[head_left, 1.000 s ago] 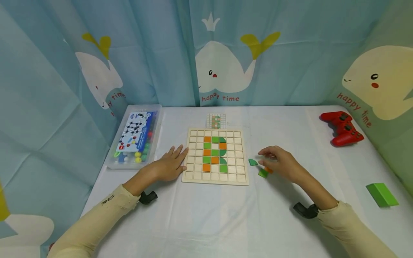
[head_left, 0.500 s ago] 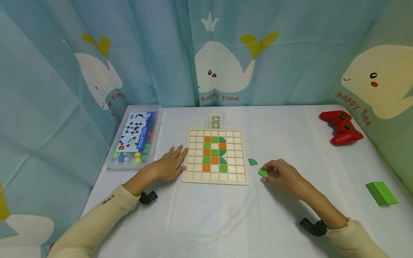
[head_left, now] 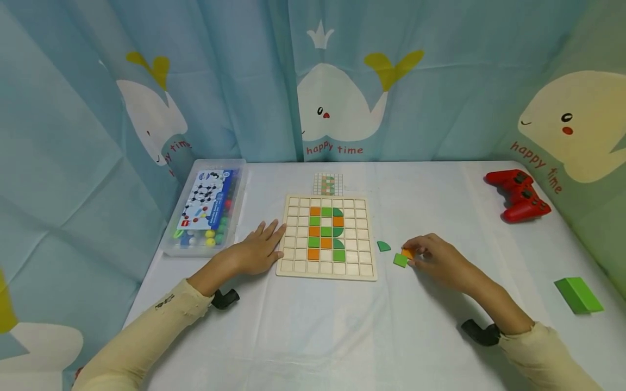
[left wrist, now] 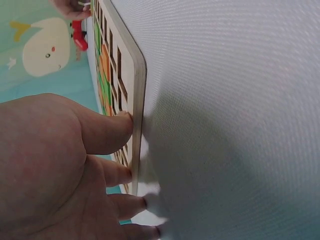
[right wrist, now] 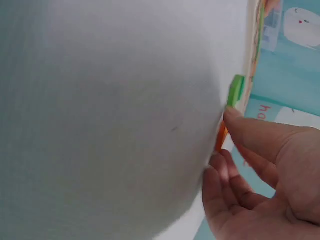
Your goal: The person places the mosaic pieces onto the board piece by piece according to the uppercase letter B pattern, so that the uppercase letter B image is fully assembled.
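Observation:
A wooden grid board (head_left: pixel 293 266) holds orange, green and dark green tiles set in its cells. My left hand (head_left: pixel 258 251) rests at the board's left edge, fingers spread. In the left wrist view its thumb (left wrist: pixel 107 131) touches the board's rim. Right of the board, my right hand (head_left: pixel 436 260) pinches an orange tile (head_left: pixel 408 253) at the table surface. The same orange tile (right wrist: pixel 221 137) shows between thumb and fingers in the right wrist view. A green square tile (head_left: pixel 400 260) lies against it, near the thumb. A dark green quarter-round tile (head_left: pixel 383 246) lies closer to the board.
Behind the board lies a small pattern card (head_left: pixel 328 184). A clear plastic box (head_left: pixel 238 209) of colored balls stands at the left. On the right are a red game controller (head_left: pixel 518 196) and a green block (head_left: pixel 579 295). A whale-print curtain (head_left: pixel 254 81) borders the table.
My right hand moved toward me to the green square tile, then shifted slightly back to the orange tile. The green tile has turned a little and is uncovered. My left hand stayed put.

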`<state>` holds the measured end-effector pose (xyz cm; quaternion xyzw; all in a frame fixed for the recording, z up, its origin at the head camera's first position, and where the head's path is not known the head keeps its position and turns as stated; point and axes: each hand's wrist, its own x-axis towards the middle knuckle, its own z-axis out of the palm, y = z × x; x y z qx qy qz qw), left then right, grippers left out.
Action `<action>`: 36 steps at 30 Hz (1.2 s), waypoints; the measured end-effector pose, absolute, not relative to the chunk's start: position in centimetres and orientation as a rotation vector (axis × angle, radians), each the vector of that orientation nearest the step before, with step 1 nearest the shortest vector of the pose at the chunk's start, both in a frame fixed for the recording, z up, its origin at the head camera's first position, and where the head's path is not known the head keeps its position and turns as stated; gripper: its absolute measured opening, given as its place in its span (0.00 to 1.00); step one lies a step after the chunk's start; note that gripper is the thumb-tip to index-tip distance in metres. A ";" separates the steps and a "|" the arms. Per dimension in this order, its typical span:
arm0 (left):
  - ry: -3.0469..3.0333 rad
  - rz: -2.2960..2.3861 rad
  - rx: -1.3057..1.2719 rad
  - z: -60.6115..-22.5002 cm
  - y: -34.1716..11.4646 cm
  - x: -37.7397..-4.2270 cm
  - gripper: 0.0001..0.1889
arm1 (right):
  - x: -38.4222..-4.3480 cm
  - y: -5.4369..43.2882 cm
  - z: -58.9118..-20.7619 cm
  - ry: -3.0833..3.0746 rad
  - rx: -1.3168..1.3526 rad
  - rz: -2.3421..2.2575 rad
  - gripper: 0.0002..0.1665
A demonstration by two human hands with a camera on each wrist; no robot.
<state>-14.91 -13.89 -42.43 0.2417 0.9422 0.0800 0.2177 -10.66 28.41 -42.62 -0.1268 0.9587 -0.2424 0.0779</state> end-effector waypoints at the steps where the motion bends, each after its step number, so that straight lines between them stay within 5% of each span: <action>1: 2.608 0.217 0.667 -42.4 -13.9 -14.9 0.35 | -10.8 28.5 -42.7 2.883 -0.399 -0.725 0.19; 12: 2.607 0.232 0.673 -42.1 -13.7 -14.8 0.35 | -12.0 29.6 -42.9 2.951 -0.229 -0.832 0.17; 23: 2.599 0.237 0.654 -41.9 -13.6 -14.7 0.35 | -10.0 27.7 -43.3 2.725 -0.317 -1.026 0.26; 36: 2.604 0.237 0.666 -42.0 -13.7 -14.8 0.35 | -9.9 26.9 -42.9 2.839 -0.404 -0.818 0.14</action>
